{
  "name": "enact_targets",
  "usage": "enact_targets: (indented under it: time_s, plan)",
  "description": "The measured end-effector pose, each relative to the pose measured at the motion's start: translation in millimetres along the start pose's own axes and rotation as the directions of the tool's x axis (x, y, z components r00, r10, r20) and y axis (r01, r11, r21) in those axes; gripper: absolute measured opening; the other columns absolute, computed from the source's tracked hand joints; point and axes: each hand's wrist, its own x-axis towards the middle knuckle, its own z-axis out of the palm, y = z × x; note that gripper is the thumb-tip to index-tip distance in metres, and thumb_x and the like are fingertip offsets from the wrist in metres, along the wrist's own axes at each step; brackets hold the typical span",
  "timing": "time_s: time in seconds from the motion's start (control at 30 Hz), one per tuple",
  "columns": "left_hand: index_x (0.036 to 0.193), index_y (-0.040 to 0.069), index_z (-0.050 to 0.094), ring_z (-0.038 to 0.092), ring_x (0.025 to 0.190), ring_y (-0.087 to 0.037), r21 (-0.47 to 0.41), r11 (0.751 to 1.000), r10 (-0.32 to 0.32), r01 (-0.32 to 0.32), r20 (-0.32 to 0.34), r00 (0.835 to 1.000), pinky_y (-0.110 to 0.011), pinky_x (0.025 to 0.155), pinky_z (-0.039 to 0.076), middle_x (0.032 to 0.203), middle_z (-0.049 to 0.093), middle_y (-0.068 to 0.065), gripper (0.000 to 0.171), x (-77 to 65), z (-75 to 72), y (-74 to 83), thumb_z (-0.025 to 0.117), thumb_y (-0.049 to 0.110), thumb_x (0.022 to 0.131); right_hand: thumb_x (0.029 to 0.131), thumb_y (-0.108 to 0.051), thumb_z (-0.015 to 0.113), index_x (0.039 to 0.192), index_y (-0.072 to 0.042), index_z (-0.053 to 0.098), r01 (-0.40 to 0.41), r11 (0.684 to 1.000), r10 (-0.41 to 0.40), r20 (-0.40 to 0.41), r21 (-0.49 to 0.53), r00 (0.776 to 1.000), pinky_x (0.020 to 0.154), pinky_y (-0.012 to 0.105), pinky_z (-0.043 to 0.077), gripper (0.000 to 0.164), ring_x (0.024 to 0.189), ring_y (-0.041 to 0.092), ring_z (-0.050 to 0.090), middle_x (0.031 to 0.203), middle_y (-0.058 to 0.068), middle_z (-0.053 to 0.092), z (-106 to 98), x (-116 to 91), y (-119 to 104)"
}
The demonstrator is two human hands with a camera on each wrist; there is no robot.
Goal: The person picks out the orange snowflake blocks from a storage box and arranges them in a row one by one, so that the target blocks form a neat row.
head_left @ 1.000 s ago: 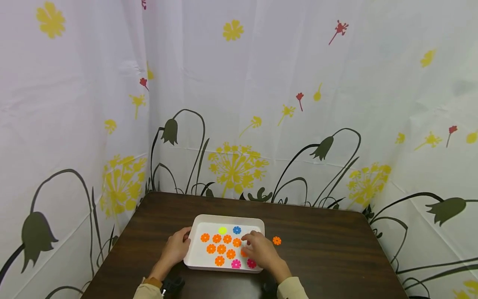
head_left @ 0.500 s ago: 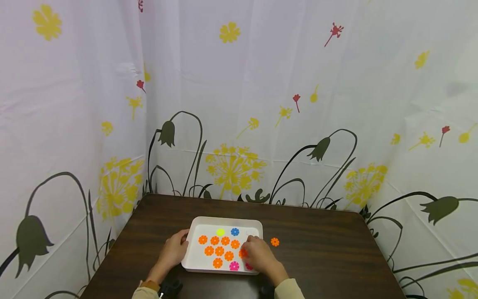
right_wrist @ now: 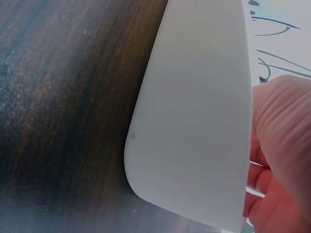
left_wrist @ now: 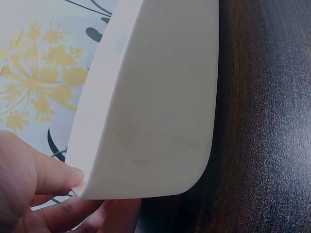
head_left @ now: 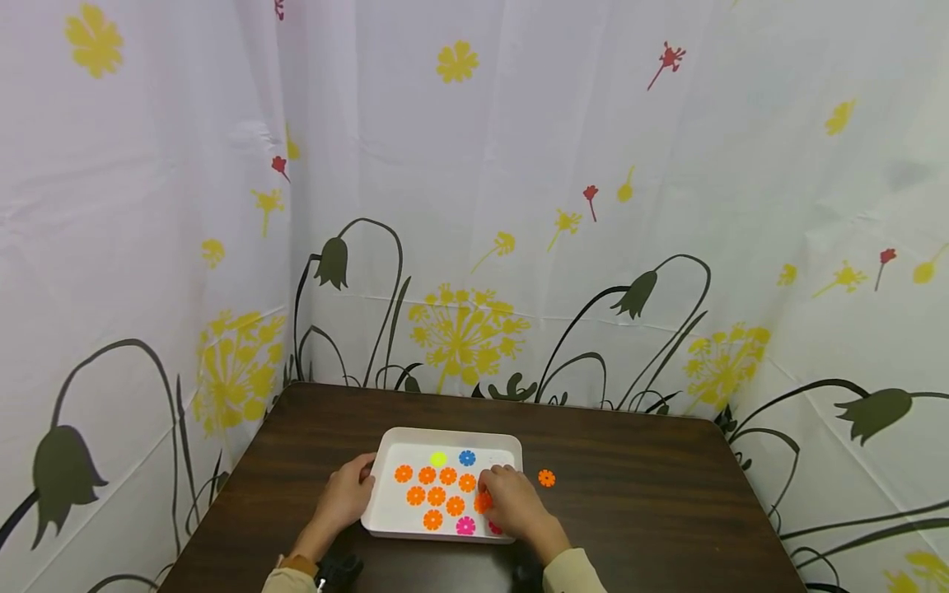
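White tray [head_left: 393,515]: lay on the dark wood-grain table [head_left: 652,502], notched discs spread inside.
Left hand [head_left: 347,494]: gripped the tray's left side, thumb on the rim and fingers beneath (best seen at the left wrist).
Right hand [head_left: 511,501]: was inside the tray's right part, fingers curled downward; whether they pinched anything could not be told (fingertips hidden).
Orange discs [head_left: 436,496]: nine showed in the tray, one partly covered by the right hand.
Yellow disc [head_left: 439,459] and blue disc [head_left: 467,458]: sat apart near the far edge.
Pink discs [head_left: 465,525]: two lay along the near edge, one partly behind the right hand.
Loose orange disc [head_left: 546,478]: rested on the table, just right of the tray, unmoved.
Curtain print [head_left: 469,333]: yellow, red and green flowers.
Change over one second: right fingers, earlier spread, had drawn together; left grip was unchanged.
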Motion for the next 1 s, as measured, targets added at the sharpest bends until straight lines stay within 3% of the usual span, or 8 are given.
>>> enact_targets:
  time_s: [0.33, 0.67, 1.0]
  plan:
    - [0.144, -0.004, 0.060, 0.066, 0.095, -0.029, -0.001, 1.000, -0.003, 0.003, 0.000, 1.000, -0.055, 0.087, 0.056, 0.119, 0.072, -0.024, 0.044, 0.6, -0.8, 0.1, 0.062, 0.004, 0.101, 0.086, -0.022, 0.088, 0.094, -0.021, 0.070, -0.009, 0.997, 0.005, 0.052, 0.073, 0.999, 0.078, 0.029, 0.042, 0.020, 0.071, 0.007, 0.050, 0.076, -0.015, 0.061, -0.2, -2.4, -0.4]
    - [0.144, -0.004, 0.059, 0.067, 0.097, -0.029, -0.005, 1.000, -0.002, 0.002, 0.004, 1.000, -0.055, 0.088, 0.057, 0.120, 0.071, -0.024, 0.044, -2.7, -0.2, 2.0, 0.062, 0.004, 0.101, 0.093, -0.021, 0.082, 0.099, -0.018, 0.073, 0.050, 0.990, -0.046, -0.030, 0.133, 0.998, 0.071, 0.021, 0.048, 0.011, 0.069, 0.005, 0.049, 0.081, -0.013, 0.061, 1.4, -5.0, 2.7]
    - [0.143, -0.005, 0.060, 0.066, 0.096, -0.029, -0.002, 1.000, 0.013, -0.013, -0.006, 1.000, -0.054, 0.086, 0.056, 0.118, 0.072, -0.023, 0.044, -1.7, -0.9, 3.6, 0.062, 0.004, 0.100, 0.095, -0.019, 0.079, 0.108, -0.016, 0.071, -0.003, 0.974, 0.016, -0.058, 0.225, 0.998, 0.064, 0.021, 0.046, 0.016, 0.065, 0.005, 0.049, 0.078, -0.011, 0.061, -10.7, -8.0, 2.3]
